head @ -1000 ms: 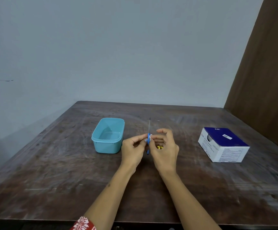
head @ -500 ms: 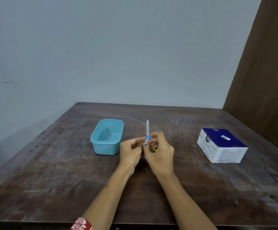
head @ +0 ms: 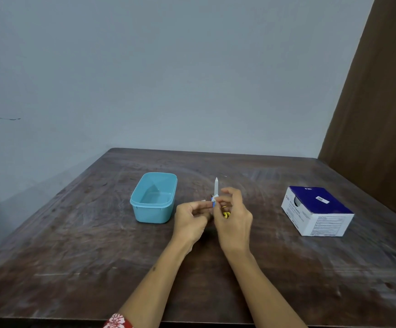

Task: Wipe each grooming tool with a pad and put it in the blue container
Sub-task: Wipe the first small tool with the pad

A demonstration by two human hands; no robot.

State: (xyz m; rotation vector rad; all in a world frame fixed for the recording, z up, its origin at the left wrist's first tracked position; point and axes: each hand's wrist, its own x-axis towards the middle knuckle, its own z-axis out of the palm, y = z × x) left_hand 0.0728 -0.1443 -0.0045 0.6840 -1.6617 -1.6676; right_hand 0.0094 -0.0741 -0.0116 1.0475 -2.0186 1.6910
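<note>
Container [head: 153,198]: pale blue, open, on the table [head: 74,245], left of the grip and apart from it. Left hand [head: 189,220]: fingers pinched together on the blue lower end of a slim tool [head: 216,187]. The tool stands upright, its pale tip rising just above both hands. Right hand [head: 234,217]: touching the left, fingertips closed on a small white pad [head: 213,199] at the tool's base. Something yellow [head: 226,214] shows beneath the right hand; cannot tell what. Box [head: 317,210]: blue-topped, well right of the grip.
</note>
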